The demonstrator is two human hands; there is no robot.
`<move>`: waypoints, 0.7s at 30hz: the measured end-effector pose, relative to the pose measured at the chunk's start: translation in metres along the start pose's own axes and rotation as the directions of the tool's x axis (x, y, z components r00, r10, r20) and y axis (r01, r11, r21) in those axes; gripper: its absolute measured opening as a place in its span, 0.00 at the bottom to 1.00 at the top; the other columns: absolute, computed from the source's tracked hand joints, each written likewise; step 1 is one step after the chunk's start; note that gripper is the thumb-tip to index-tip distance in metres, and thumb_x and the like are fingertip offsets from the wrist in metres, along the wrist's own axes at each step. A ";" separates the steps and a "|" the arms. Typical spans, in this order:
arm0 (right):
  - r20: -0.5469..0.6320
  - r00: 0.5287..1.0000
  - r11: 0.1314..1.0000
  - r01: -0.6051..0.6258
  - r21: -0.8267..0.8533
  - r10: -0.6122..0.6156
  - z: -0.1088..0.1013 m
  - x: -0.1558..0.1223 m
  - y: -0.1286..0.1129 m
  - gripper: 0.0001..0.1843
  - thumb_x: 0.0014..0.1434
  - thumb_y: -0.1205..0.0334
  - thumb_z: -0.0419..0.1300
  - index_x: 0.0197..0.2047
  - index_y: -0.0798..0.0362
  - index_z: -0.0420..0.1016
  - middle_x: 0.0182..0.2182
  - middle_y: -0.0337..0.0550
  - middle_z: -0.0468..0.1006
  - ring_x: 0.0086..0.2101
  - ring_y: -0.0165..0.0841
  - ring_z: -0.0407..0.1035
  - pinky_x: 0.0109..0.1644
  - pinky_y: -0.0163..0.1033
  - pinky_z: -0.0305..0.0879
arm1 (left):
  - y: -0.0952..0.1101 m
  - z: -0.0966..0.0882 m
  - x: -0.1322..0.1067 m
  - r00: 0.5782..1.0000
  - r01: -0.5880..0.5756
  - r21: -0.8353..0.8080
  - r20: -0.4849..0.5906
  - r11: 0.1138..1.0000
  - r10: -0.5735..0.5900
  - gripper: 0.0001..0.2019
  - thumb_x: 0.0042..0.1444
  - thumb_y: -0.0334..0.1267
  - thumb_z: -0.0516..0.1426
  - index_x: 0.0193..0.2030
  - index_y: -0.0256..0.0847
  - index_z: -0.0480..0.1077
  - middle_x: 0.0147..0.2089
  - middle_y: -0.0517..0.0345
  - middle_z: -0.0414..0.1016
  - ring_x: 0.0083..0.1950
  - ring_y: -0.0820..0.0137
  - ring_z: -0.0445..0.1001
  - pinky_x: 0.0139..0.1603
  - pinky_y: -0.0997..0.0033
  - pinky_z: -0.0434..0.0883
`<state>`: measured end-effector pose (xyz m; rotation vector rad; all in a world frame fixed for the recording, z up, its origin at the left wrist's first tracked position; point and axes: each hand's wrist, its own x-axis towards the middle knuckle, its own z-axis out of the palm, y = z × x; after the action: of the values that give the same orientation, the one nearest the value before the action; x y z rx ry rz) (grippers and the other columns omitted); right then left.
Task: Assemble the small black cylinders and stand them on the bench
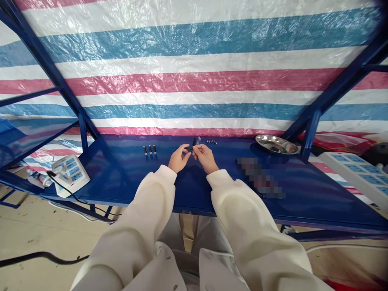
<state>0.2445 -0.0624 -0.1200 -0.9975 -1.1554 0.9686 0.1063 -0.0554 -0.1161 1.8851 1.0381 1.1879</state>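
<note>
Over the middle of the blue table, my left hand and my right hand meet, fingers closed from either side on a small black tube-like piece. Its exact kind is too small to make out. Just behind my fingers are another black piece and a clear piece, both partly hidden. To the left, three short black tubes with light ends form a row. Several small shiny metal parts lie just beyond my right hand.
A round metal dish sits at the back right of the blue table. Nearer lies a pixelated dark object. White power strips are at the left and right, the left one with a black cable. Blue frame posts rise on both sides.
</note>
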 end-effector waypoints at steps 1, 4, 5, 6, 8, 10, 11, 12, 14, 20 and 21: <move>0.014 1.000 1.000 0.003 -0.003 -0.003 0.000 0.000 0.000 0.23 0.44 0.40 0.63 0.29 0.52 0.66 0.18 0.33 0.68 0.18 0.24 0.59 0.22 0.33 0.56 | -0.002 0.000 0.000 1.000 -0.019 0.043 -0.014 0.999 0.019 0.14 0.54 0.35 0.55 0.49 0.41 0.66 0.35 0.60 0.73 0.21 0.81 0.63 0.27 0.77 0.64; 0.056 0.998 1.000 0.012 -0.023 -0.011 -0.002 0.000 -0.002 0.23 0.45 0.40 0.63 0.29 0.52 0.66 0.18 0.33 0.68 0.18 0.24 0.59 0.23 0.34 0.56 | -0.007 0.000 0.001 0.999 -0.021 0.090 -0.046 0.996 0.025 0.11 0.55 0.35 0.54 0.46 0.41 0.67 0.29 0.62 0.73 0.22 0.78 0.65 0.28 0.77 0.65; 0.067 0.998 0.999 0.013 -0.030 -0.011 -0.002 -0.001 -0.003 0.23 0.45 0.40 0.63 0.29 0.52 0.66 0.18 0.33 0.68 0.18 0.24 0.59 0.23 0.34 0.57 | -0.007 -0.001 0.002 0.998 -0.021 0.094 -0.051 0.995 0.026 0.11 0.55 0.36 0.54 0.46 0.41 0.66 0.28 0.63 0.72 0.22 0.78 0.66 0.28 0.77 0.65; 0.074 0.997 0.999 0.013 -0.035 -0.010 -0.003 -0.001 -0.004 0.23 0.45 0.40 0.63 0.29 0.52 0.66 0.18 0.33 0.68 0.18 0.24 0.59 0.23 0.34 0.57 | -0.008 -0.001 0.002 0.998 -0.021 0.095 -0.054 0.995 0.026 0.11 0.55 0.36 0.55 0.45 0.41 0.66 0.27 0.63 0.72 0.22 0.78 0.66 0.28 0.77 0.65; 0.091 0.996 0.999 0.010 -0.038 -0.006 -0.004 -0.001 -0.005 0.23 0.45 0.40 0.63 0.30 0.53 0.67 0.18 0.33 0.68 0.18 0.24 0.60 0.24 0.34 0.57 | -0.007 -0.002 0.002 0.998 -0.019 0.096 -0.055 0.995 0.024 0.10 0.55 0.37 0.55 0.44 0.42 0.66 0.26 0.64 0.72 0.22 0.77 0.66 0.28 0.77 0.65; 0.110 0.994 0.999 0.007 -0.037 -0.003 -0.005 -0.001 -0.006 0.23 0.45 0.40 0.63 0.30 0.53 0.67 0.19 0.33 0.69 0.19 0.24 0.60 0.24 0.34 0.57 | -0.007 -0.002 0.002 0.998 -0.011 0.092 -0.057 0.996 0.016 0.08 0.55 0.37 0.54 0.42 0.42 0.66 0.25 0.64 0.71 0.22 0.77 0.66 0.28 0.77 0.65; 0.117 0.993 0.999 0.006 -0.036 -0.001 -0.006 -0.001 -0.006 0.23 0.45 0.40 0.63 0.30 0.53 0.67 0.19 0.33 0.69 0.19 0.24 0.60 0.25 0.34 0.57 | -0.006 -0.002 0.002 0.998 -0.006 0.089 -0.060 0.996 0.012 0.07 0.55 0.37 0.54 0.41 0.41 0.66 0.24 0.65 0.71 0.22 0.77 0.66 0.28 0.78 0.65; 0.122 0.993 0.999 0.004 -0.035 0.000 -0.006 -0.001 -0.006 0.23 0.45 0.40 0.63 0.30 0.53 0.67 0.19 0.34 0.69 0.19 0.24 0.60 0.25 0.35 0.57 | -0.006 -0.002 0.002 0.998 -0.004 0.086 -0.064 0.996 0.009 0.07 0.55 0.37 0.54 0.40 0.41 0.67 0.24 0.65 0.71 0.22 0.77 0.66 0.29 0.78 0.64; 0.126 0.992 1.000 -0.002 -0.029 0.006 -0.006 -0.001 -0.006 0.24 0.44 0.40 0.64 0.31 0.53 0.68 0.18 0.34 0.69 0.19 0.24 0.60 0.24 0.35 0.57 | -0.007 -0.003 0.002 0.997 -0.004 0.084 -0.076 0.996 0.011 0.06 0.55 0.37 0.55 0.39 0.41 0.67 0.23 0.65 0.70 0.23 0.77 0.67 0.29 0.77 0.64; 0.143 0.990 1.000 -0.011 0.000 0.011 -0.007 -0.002 -0.008 0.23 0.44 0.41 0.64 0.30 0.53 0.68 0.18 0.34 0.69 0.19 0.25 0.60 0.24 0.35 0.57 | -0.008 -0.003 0.003 0.995 -0.010 0.106 -0.097 0.994 0.021 0.05 0.54 0.38 0.56 0.35 0.40 0.69 0.21 0.65 0.69 0.23 0.77 0.66 0.30 0.77 0.63; 0.147 0.989 1.000 -0.012 0.008 0.011 -0.007 -0.002 -0.009 0.23 0.44 0.41 0.65 0.30 0.53 0.68 0.18 0.34 0.69 0.19 0.25 0.60 0.24 0.35 0.57 | -0.008 -0.003 0.003 0.995 -0.010 0.113 -0.101 0.993 0.022 0.05 0.55 0.39 0.55 0.35 0.40 0.69 0.21 0.65 0.68 0.23 0.77 0.65 0.30 0.77 0.62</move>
<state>0.2518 -0.0674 -0.1127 -0.9388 -1.2671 1.0694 0.1024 -0.0488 -0.1204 1.9389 1.1694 1.2697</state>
